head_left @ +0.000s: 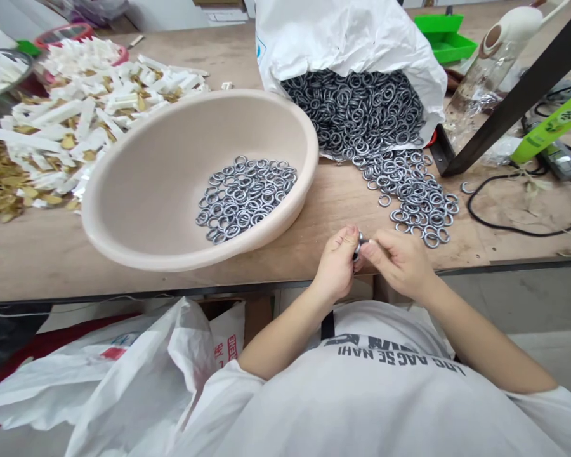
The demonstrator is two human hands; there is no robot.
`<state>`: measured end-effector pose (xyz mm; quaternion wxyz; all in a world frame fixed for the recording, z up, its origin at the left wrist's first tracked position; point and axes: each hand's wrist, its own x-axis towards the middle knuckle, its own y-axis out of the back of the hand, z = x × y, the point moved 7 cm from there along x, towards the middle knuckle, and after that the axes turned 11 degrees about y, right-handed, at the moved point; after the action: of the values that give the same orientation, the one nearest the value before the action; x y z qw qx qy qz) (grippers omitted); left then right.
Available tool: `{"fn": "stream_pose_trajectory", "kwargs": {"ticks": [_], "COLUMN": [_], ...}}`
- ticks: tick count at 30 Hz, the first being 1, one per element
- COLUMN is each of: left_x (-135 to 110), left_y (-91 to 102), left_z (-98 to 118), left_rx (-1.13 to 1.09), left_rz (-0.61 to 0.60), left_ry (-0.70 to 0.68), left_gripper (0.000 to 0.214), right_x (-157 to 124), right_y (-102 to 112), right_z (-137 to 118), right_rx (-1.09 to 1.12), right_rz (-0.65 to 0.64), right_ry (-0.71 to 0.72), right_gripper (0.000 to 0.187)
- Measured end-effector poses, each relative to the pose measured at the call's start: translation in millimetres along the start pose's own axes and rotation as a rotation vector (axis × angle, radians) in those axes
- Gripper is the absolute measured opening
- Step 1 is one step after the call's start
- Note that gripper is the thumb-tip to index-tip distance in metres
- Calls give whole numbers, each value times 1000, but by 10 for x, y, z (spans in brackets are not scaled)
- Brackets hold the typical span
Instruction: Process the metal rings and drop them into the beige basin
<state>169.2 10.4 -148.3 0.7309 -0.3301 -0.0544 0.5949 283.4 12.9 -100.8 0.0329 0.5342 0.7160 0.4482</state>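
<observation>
Close to the table's front edge, my left hand is closed around a grey metallic ring, pinched at the fingertips. My right hand meets it from the other side, its thumb and fingers pressed to the same spot. Whether more than one ring is between them is hidden by the fingers. Just beyond my right hand lies a loose pile of the same rings, spilling from a white sack. On my left a wide beige basin is tilted, with many grey rings gathered at its right side.
White strips and tan pieces are heaped at the left. A dark metal post rises at the right, near a black cable, a green tray and a clear bottle. White bags hang below the table edge.
</observation>
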Motion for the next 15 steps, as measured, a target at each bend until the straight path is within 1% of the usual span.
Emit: {"fn": "stream_pose_trajectory", "kwargs": {"ticks": [2,4,5,7,10,12,13,14,15], "left_x": [-28,-42,-39,-20,23,46,55,61,66], "left_y": [-21,-8,18,91,188,240,260,275,284], "left_z": [6,29,45,81,119,134,138,141,143], "left_rx": [32,37,27,2,-37,-76,-91,-100,-98], "left_rz": [-55,-67,-48,7,58,80,91,105,119], "left_ry": [-14,-23,-24,-19,19,51,65,73,74], "left_gripper": [56,55,55,53,43,41,41,42,42], "right_x": [32,95,142,251,389,435,442,438,423], "right_y": [98,198,228,235,179,158,154,147,127], "right_z": [268,518,614,754,861,843,801,741,664], "right_rx": [-39,-149,-231,-405,-574,-557,-482,-344,-148], "right_rz": [67,107,99,44,-48,-61,-52,-40,-36], "right_ry": [-126,-203,-214,-213,-227,-241,-243,-244,-247], "right_gripper": [49,49,47,39,26,20,20,22,26]}}
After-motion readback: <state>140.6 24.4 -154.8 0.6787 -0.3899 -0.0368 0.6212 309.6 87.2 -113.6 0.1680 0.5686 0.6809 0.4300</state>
